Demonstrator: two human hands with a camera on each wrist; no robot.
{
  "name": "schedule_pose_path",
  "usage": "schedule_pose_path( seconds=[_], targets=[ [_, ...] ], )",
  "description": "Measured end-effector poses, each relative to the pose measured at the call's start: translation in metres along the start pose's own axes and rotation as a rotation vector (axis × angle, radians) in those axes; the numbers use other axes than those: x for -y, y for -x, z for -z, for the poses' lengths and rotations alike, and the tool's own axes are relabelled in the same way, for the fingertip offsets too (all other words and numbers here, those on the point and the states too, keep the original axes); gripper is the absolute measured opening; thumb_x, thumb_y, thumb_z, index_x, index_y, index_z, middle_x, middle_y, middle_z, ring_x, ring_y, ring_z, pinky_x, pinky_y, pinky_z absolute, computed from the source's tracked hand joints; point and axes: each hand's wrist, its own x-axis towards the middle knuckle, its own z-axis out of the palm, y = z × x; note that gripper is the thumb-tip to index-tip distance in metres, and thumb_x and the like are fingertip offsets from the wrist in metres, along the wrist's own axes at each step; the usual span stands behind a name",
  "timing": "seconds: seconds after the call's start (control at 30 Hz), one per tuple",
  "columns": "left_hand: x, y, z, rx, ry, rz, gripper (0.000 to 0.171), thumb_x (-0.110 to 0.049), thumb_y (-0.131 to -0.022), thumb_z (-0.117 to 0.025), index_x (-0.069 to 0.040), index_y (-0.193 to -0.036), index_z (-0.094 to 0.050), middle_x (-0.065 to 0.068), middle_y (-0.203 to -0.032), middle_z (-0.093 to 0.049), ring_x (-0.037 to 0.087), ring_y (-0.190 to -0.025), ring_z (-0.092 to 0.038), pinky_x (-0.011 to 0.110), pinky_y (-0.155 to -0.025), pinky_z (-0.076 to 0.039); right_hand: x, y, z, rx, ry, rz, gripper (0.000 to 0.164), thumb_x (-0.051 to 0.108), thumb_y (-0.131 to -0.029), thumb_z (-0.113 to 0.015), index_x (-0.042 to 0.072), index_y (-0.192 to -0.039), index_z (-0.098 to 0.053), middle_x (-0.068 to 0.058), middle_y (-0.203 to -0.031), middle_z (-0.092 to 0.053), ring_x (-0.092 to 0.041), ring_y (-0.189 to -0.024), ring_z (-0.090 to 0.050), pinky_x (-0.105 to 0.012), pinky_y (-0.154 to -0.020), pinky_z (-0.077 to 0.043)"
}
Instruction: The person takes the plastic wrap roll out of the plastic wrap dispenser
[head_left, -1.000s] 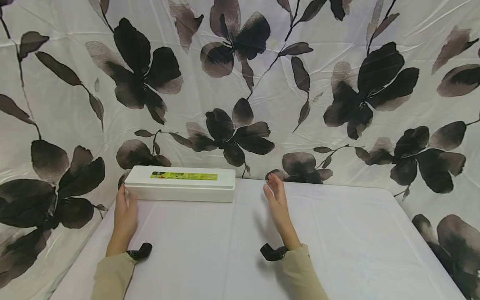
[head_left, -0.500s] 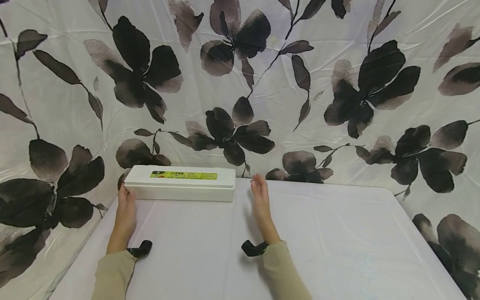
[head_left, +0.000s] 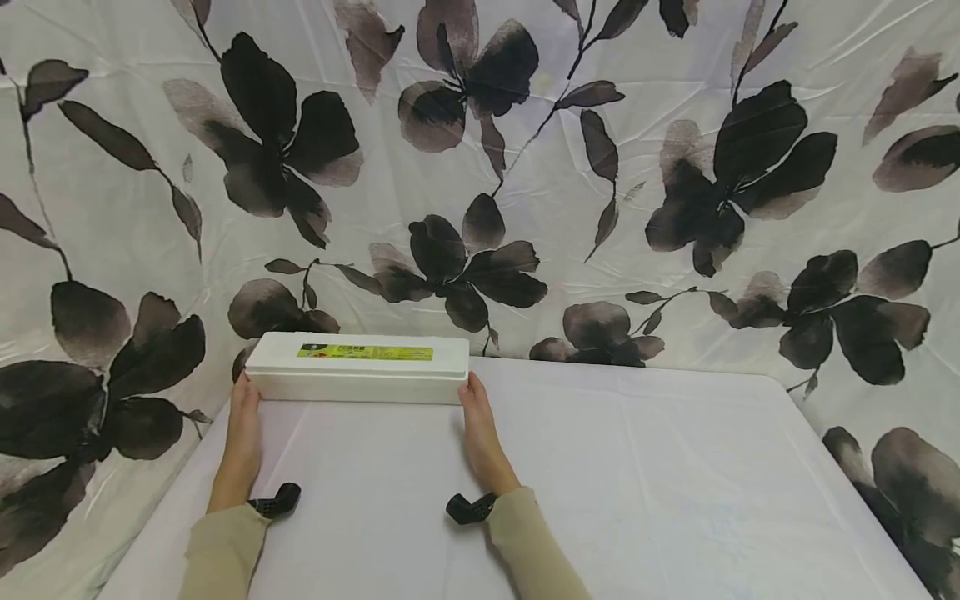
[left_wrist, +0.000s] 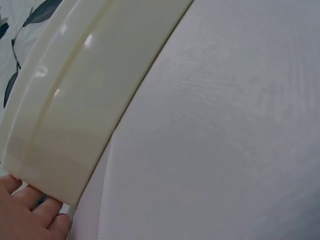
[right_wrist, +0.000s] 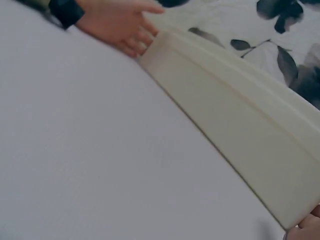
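Note:
A long white foam box (head_left: 358, 371) with a green label on its lid lies at the back left of the white-clothed table (head_left: 675, 467), lengthwise along the back edge. My left hand (head_left: 243, 417) touches its left end with straight fingers, which show at the box's corner in the left wrist view (left_wrist: 25, 215). My right hand (head_left: 478, 425) rests flat against the right end, and only its fingertips (right_wrist: 307, 232) show in the right wrist view. The box's long side fills both wrist views (left_wrist: 75, 110) (right_wrist: 235, 130), and the right one also shows my left hand (right_wrist: 117, 22) at the far end.
A floral cloth (head_left: 525, 167) with dark leaves hangs right behind the table and round its left side, close to the box. The table's right edge (head_left: 862, 500) runs down to the front right. Black camera straps (head_left: 277, 502) (head_left: 468, 508) sit on both wrists.
My right hand has moved left across the table from well right of the box until it touches the box's right end. The left hand and the box have stayed put.

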Motion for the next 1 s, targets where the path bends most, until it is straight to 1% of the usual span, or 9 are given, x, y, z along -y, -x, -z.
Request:
schedule_pose_path(
  seconds=[0.07, 0.17, 0.3, 0.4, 0.53, 0.67, 0.87, 1.0],
  targets=[
    [0.0, 0.0, -0.001, -0.009, -0.019, 0.008, 0.067, -0.049, -0.106, -0.012, -0.016, -0.159, 0.012, 0.006, -0.166, 0.011, 0.023, -0.15, 0.014, 0.049, -0.118, 0.011, -0.001, 0.001, 0.0, 0.01, 0.034, 0.006, 0.066, 0.043, -0.106, -0.038, 0.008, -0.158, -0.017, -0.009, -0.163, -0.019, -0.024, -0.151, -0.01, -0.047, -0.121, -0.009],
    [-0.003, 0.001, -0.002, -0.028, -0.036, 0.007, 0.065, -0.046, -0.107, -0.012, -0.015, -0.159, 0.012, 0.007, -0.166, 0.01, 0.023, -0.15, 0.013, 0.048, -0.119, 0.01, 0.002, 0.003, -0.001, 0.031, 0.048, 0.039, 0.061, 0.034, -0.108, -0.038, 0.004, -0.157, -0.018, -0.013, -0.163, -0.02, -0.027, -0.15, -0.012, -0.049, -0.12, -0.01],
    [-0.006, 0.002, -0.001, -0.034, -0.03, 0.017, 0.064, -0.043, -0.107, -0.014, -0.014, -0.159, 0.01, 0.008, -0.166, 0.009, 0.023, -0.15, 0.012, 0.047, -0.119, 0.009, 0.018, 0.013, -0.003, 0.06, 0.071, 0.086, 0.058, 0.022, -0.108, -0.038, -0.002, -0.156, -0.017, -0.018, -0.162, -0.02, -0.031, -0.15, -0.014, -0.048, -0.12, -0.012],
    [-0.007, 0.001, -0.002, -0.027, -0.019, 0.018, 0.064, -0.041, -0.107, -0.015, -0.013, -0.159, 0.01, 0.009, -0.166, 0.01, 0.025, -0.15, 0.012, 0.049, -0.119, 0.01, 0.027, 0.018, -0.004, 0.066, 0.076, 0.11, 0.057, 0.018, -0.108, -0.038, -0.005, -0.155, -0.017, -0.021, -0.161, -0.02, -0.033, -0.149, -0.016, -0.048, -0.12, -0.013],
    [-0.007, 0.001, -0.003, -0.022, -0.026, 0.006, 0.064, -0.041, -0.107, -0.016, -0.013, -0.158, 0.011, 0.01, -0.165, 0.011, 0.026, -0.15, 0.013, 0.05, -0.118, 0.009, 0.027, 0.019, -0.003, 0.067, 0.054, 0.12, 0.057, 0.016, -0.107, -0.04, -0.006, -0.155, -0.016, -0.022, -0.161, -0.018, -0.034, -0.149, -0.016, -0.047, -0.12, -0.014],
    [-0.007, 0.003, -0.005, -0.024, -0.032, -0.007, 0.065, -0.043, -0.107, -0.016, -0.014, -0.159, 0.011, 0.008, -0.166, 0.011, 0.024, -0.15, 0.012, 0.05, -0.119, 0.009, 0.025, 0.018, -0.002, 0.068, 0.042, 0.116, 0.059, 0.016, -0.107, -0.041, -0.005, -0.155, -0.015, -0.02, -0.162, -0.017, -0.031, -0.149, -0.016, -0.044, -0.12, -0.016],
    [-0.004, 0.005, -0.006, -0.028, -0.028, 0.001, 0.068, -0.048, -0.106, -0.017, -0.015, -0.159, 0.011, 0.007, -0.166, 0.011, 0.023, -0.15, 0.013, 0.052, -0.118, 0.009, 0.024, 0.019, -0.002, 0.063, 0.061, 0.093, 0.06, 0.02, -0.107, -0.042, -0.004, -0.156, -0.015, -0.018, -0.162, -0.018, -0.027, -0.15, -0.017, -0.039, -0.12, -0.018],
    [-0.004, 0.006, -0.006, -0.029, -0.028, 0.008, 0.068, -0.048, -0.106, -0.017, -0.016, -0.159, 0.011, 0.007, -0.166, 0.012, 0.023, -0.15, 0.014, 0.052, -0.118, 0.01, 0.025, 0.02, -0.002, 0.061, 0.061, 0.097, 0.06, 0.018, -0.107, -0.042, -0.005, -0.155, -0.016, -0.018, -0.162, -0.018, -0.027, -0.15, -0.016, -0.039, -0.12, -0.018]
  ],
)
